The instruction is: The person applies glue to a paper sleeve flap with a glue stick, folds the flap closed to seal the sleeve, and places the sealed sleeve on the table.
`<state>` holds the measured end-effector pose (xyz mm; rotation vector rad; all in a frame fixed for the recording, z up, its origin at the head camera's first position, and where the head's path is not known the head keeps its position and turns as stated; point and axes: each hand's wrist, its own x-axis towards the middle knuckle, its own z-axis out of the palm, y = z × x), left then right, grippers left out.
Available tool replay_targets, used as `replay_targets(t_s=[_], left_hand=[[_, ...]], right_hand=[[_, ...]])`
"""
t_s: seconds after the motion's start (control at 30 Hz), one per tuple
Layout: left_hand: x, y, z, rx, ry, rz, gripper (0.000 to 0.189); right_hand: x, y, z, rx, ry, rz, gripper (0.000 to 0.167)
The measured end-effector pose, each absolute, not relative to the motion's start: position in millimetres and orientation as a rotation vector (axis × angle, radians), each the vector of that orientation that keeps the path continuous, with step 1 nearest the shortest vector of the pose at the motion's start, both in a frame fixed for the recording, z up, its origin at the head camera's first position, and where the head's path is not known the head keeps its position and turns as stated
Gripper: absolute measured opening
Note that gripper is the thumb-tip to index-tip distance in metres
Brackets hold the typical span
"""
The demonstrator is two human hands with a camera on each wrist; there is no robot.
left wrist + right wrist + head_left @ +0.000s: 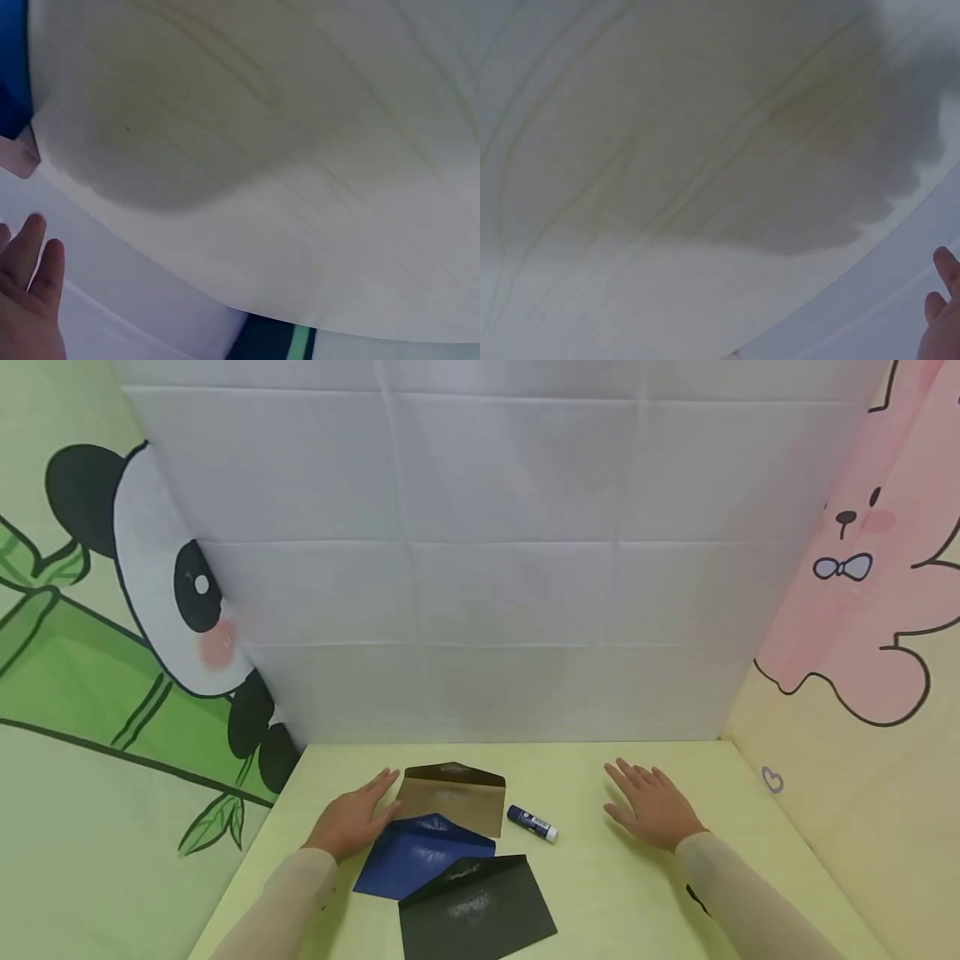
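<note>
Three envelopes with their flaps folded up lie overlapping on the table: a brown one at the back, a blue one in the middle and a dark grey one in front. To their right is a dark blue glue stick with a white end. My left hand is beside the brown and blue envelopes, fingers extended and holding nothing; whether it touches them I cannot tell. Well right of the glue stick, my right hand has its fingers spread and holds nothing. The right wrist view catches only some fingers.
The pale yellow tabletop ends at a white cloth wall behind. A panda-printed panel closes off the left side, and a panel with a pink bear closes off the right.
</note>
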<state>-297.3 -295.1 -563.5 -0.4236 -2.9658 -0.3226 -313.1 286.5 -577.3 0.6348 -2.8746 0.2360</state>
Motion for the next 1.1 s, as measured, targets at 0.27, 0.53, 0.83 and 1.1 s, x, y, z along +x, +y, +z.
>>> replay_targets(t_s=[0.27, 0.53, 0.83, 1.1], left_hand=[[-280, -258, -551, -0.509, -2.803, -0.253, 0.015], [-254, -227, -553, -0.724, -2.698, -0.342, 0.006], [-233, -205, -558, -0.864, -2.691, -0.411, 0.008], [-227, -200, -563, -0.866, -2.702, -0.388, 0.012]], right_hand=[[-313, 245, -569, 0.757, -2.842, 0.158, 0.064], [-311, 196, -573, 0.92, -2.831, 0.055, 0.047], [-317, 169, -578, 1.012, -2.725, 0.031, 0.039], [-328, 164, -583, 1.061, -2.658, -0.012, 0.028]])
